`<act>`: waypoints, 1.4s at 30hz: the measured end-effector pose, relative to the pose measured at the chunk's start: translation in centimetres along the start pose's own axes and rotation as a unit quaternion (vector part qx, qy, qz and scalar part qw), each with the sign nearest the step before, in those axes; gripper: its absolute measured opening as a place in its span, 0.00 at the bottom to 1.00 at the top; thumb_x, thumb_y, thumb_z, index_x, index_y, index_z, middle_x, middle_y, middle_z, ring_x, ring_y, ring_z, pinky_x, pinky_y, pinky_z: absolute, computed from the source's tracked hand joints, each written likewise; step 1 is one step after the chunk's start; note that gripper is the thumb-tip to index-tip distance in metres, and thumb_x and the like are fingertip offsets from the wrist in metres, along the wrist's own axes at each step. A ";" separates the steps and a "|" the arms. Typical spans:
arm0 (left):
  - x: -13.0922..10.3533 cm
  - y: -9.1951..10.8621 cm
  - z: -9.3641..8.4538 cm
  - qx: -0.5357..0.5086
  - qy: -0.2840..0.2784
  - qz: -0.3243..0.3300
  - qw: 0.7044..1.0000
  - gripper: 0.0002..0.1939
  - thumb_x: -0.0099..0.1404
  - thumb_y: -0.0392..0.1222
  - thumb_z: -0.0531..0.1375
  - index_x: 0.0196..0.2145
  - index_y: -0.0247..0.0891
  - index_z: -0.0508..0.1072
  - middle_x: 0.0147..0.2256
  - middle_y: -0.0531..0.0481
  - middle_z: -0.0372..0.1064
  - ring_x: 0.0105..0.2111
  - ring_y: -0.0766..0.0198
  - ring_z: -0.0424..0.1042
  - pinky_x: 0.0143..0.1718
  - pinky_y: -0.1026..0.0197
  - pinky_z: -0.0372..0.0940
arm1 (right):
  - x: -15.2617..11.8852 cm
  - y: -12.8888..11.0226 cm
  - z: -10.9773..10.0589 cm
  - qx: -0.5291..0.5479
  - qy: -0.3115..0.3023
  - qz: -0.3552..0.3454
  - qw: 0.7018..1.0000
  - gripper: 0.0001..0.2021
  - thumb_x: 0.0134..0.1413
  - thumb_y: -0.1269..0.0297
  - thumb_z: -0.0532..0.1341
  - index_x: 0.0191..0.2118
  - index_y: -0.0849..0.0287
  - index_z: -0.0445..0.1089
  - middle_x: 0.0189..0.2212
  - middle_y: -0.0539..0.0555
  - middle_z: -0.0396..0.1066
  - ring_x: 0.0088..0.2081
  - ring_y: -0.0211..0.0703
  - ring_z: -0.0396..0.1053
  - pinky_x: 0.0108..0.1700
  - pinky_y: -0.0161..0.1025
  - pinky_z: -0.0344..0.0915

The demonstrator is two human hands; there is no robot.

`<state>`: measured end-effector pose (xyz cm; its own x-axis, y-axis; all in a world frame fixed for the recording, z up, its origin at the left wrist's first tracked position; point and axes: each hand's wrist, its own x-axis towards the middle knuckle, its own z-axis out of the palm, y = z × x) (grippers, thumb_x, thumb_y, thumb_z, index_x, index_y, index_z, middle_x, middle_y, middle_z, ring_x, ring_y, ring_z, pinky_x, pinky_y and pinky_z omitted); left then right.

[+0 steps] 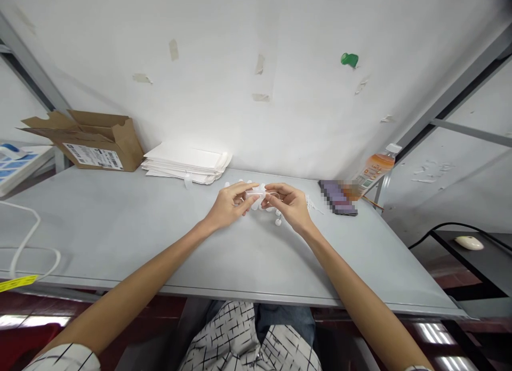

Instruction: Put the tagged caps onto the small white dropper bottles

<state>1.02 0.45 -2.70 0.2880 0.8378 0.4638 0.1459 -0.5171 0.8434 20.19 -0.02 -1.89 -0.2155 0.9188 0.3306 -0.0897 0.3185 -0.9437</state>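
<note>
Between my two hands is a small translucent white plastic piece (pixel 255 193), too small to name more closely. My left hand (pixel 230 204) pinches its left end between thumb and fingers. On the other side, my right hand (pixel 291 203) has its thumb and index finger closed at the right end, where a thin clear loop shows. Several small white plastic parts (pixel 260 204) lie on the grey table (pixel 248 259) behind and under the hands, partly hidden by the fingers. One small white round part (pixel 278 222) sits just below my right hand.
Behind my left hand lie a small clear bottle-like piece (pixel 188 180) and a stack of white envelopes (pixel 188 160). An open cardboard box (pixel 100 144) stands at the back left. To the right are a phone (pixel 338 198) and a leaning orange drink bottle (pixel 374 171). A white cable (pixel 28 232) crosses the left edge.
</note>
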 end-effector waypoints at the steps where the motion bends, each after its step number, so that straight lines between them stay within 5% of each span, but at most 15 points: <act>1: 0.0 0.1 -0.1 -0.017 0.000 -0.017 1.000 0.21 0.67 0.49 0.60 0.52 0.33 0.75 0.30 0.50 0.68 0.21 0.71 0.66 0.23 0.65 0.67 | 0.0 0.0 0.1 -0.007 0.007 -0.007 1.000 0.17 0.48 0.55 0.71 0.40 0.59 0.74 0.30 0.52 0.74 0.31 0.42 0.75 0.37 0.46 0.76; 7: 0.3 0.4 -0.3 -0.079 -0.027 -0.037 0.996 0.18 0.66 0.51 0.61 0.42 0.32 0.79 0.21 0.53 0.67 0.20 0.69 0.68 0.26 0.63 0.68 | -0.3 -0.3 0.5 -0.027 0.017 -0.002 1.000 0.16 0.47 0.53 0.71 0.37 0.59 0.75 0.31 0.53 0.73 0.32 0.42 0.74 0.36 0.45 0.76; 21: 0.2 -0.2 -0.8 -0.052 -0.071 -0.016 0.996 0.14 0.64 0.47 0.64 0.43 0.36 0.81 0.35 0.47 0.74 0.21 0.71 0.70 0.29 0.62 0.70 | -0.6 -0.1 0.3 -0.001 -0.063 0.026 0.998 0.15 0.50 0.53 0.69 0.34 0.59 0.68 0.29 0.52 0.71 0.29 0.43 0.75 0.29 0.43 0.76; 32: 0.2 0.0 -1.1 -0.015 -0.070 0.009 0.997 0.15 0.65 0.47 0.62 0.44 0.35 0.80 0.35 0.46 0.75 0.24 0.70 0.69 0.28 0.65 0.69 | -0.3 -0.4 -0.2 -0.011 -0.058 0.028 0.998 0.14 0.49 0.56 0.70 0.35 0.61 0.73 0.27 0.52 0.72 0.29 0.43 0.75 0.31 0.42 0.76; 37: 0.3 0.5 -1.5 0.044 -0.071 -0.006 0.996 0.16 0.60 0.46 0.66 0.42 0.34 0.81 0.31 0.47 0.76 0.24 0.68 0.70 0.28 0.64 0.67 | -0.3 -1.3 -0.3 -0.054 -0.064 0.025 0.996 0.14 0.51 0.55 0.68 0.38 0.61 0.74 0.28 0.52 0.73 0.27 0.41 0.74 0.27 0.37 0.72; 42: 0.0 0.2 -1.0 0.036 -0.130 -0.076 0.988 0.20 0.62 0.48 0.64 0.48 0.32 0.76 0.30 0.48 0.75 0.23 0.67 0.72 0.27 0.63 0.67 | -0.1 -1.7 -1.0 -0.087 -0.081 0.057 0.991 0.15 0.51 0.54 0.67 0.38 0.61 0.74 0.28 0.53 0.74 0.26 0.40 0.74 0.25 0.36 0.69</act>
<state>0.06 0.51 -2.28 0.4886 0.8390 0.2396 0.2714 -0.4071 0.8721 21.33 -0.44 -0.29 -0.3701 0.9059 0.2060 0.1099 0.2628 -0.9586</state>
